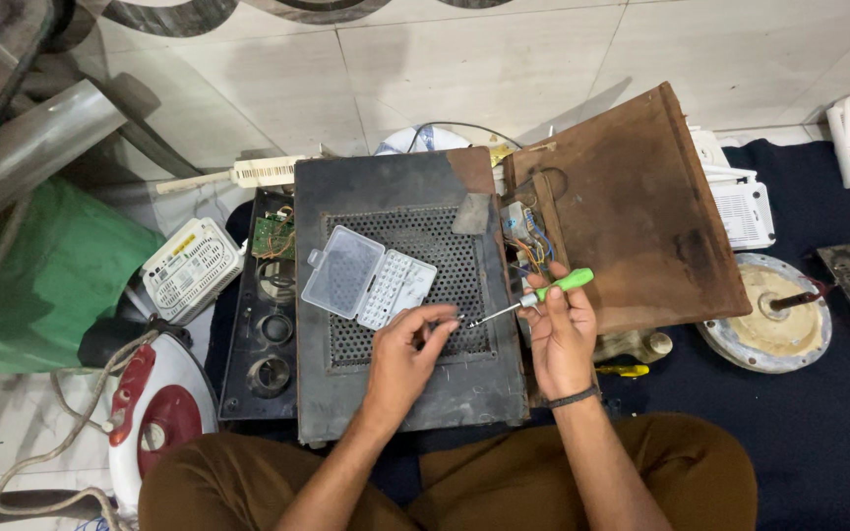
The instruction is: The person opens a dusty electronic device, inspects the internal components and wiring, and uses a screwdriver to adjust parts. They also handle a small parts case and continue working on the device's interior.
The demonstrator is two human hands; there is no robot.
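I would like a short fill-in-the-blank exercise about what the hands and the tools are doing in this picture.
1. The right hand holds a screwdriver with a ____ handle.
2. The left hand pinches the screwdriver's metal ____.
3. The clear plastic case lies ____ on the dark perforated panel.
4. The person's trousers are ____.

Missing words: green; tip; open; brown

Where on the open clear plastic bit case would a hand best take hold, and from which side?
Grip the clear plastic bit case by the long outer edge of its empty lid half, coming from the upper left. It lies open and flat on the perforated panel, and both hands and the screwdriver crowd its lower right.
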